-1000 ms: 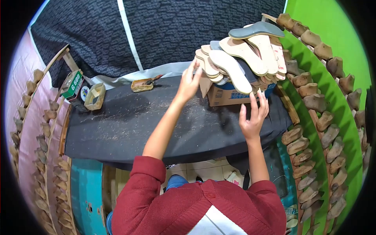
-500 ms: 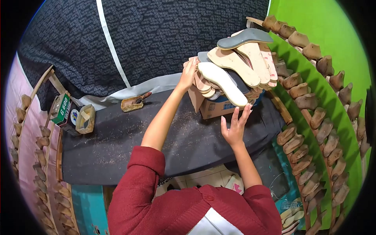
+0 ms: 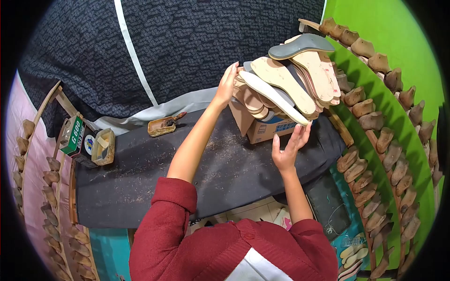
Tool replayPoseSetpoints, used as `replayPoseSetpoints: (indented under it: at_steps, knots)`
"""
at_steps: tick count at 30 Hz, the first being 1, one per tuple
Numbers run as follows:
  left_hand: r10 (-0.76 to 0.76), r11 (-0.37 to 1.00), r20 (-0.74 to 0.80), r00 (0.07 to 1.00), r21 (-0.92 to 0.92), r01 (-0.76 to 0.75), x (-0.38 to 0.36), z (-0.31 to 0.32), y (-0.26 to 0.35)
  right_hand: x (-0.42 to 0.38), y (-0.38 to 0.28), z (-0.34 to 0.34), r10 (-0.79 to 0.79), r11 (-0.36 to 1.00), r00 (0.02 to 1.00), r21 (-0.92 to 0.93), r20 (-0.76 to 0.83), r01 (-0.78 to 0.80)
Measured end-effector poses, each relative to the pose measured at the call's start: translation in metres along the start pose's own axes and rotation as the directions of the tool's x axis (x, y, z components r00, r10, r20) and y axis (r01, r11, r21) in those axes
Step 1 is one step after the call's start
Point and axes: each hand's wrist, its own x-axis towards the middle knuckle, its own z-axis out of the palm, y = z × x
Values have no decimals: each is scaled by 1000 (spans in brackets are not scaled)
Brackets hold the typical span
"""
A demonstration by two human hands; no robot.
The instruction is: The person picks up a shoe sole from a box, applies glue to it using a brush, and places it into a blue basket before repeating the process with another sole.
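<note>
A pale cream insole [image 3: 273, 97] lies slanted along the front of a heap of insoles. My left hand [image 3: 227, 86] is at its upper left end, fingers close together against the edge of the heap. At its lower right tip is my right hand [image 3: 289, 152], fingertips touching the tip and thumb apart. Beige insoles [image 3: 286, 84] and a grey insole [image 3: 301, 46] are piled behind it. Under the pile stands a cardboard box [image 3: 263, 131] with blue print.
A dark cloth covers the table [image 3: 140, 187], strewn with small scraps. At the left are a green and black box [image 3: 78, 138] and a basket [image 3: 104, 146]. A small tray [image 3: 161, 126] holds a brush. Racks of wooden shoe lasts [image 3: 375, 122] line both sides.
The cream insole has tilted and turned more onto its edge against the heap. Both hands have stayed at its ends. The whole view has shifted slightly.
</note>
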Motion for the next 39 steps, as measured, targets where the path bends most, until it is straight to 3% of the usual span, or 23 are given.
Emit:
replayPoseSetpoints:
  at_steps: [3,5,9,11,15,21,23,29,31,35,39]
  knots:
    - [-4,999,24,1000,32,4,3,-3,0,2,3,-1,32,999,999,44,-9,-32]
    - [11,998,33,999,66,-14,6,-3,-3,3,6,-4,13,999,1000,-37,3,-13]
    - [-27,998,21,999,-54,28,12,-2,-5,10,9,-11,-2,996,999,-85,32,5]
    - [-52,992,24,998,-115,55,15,-2,-2,13,17,-11,104,989,995,103,7,-104]
    - [-56,978,19,998,-200,58,19,-3,4,24,25,-13,214,938,976,271,45,-218]
    - [-21,982,-31,999,-188,15,6,1,10,27,25,-18,213,930,975,294,58,-221]
    - [61,981,-35,998,-182,-66,-2,0,14,27,23,-19,204,931,977,297,60,-212]
    - [161,987,-126,979,-4,-163,-51,-26,42,21,1,-14,246,856,966,451,77,-254]
    - [222,972,-182,958,123,-202,-78,-48,49,14,-12,-8,239,839,964,475,117,-266]
    - [223,974,-249,942,91,-206,-145,-104,56,-12,-46,18,276,688,925,618,262,-381]
    - [38,997,-439,898,76,-5,-223,-174,43,-41,-81,57,244,607,827,586,506,-537]
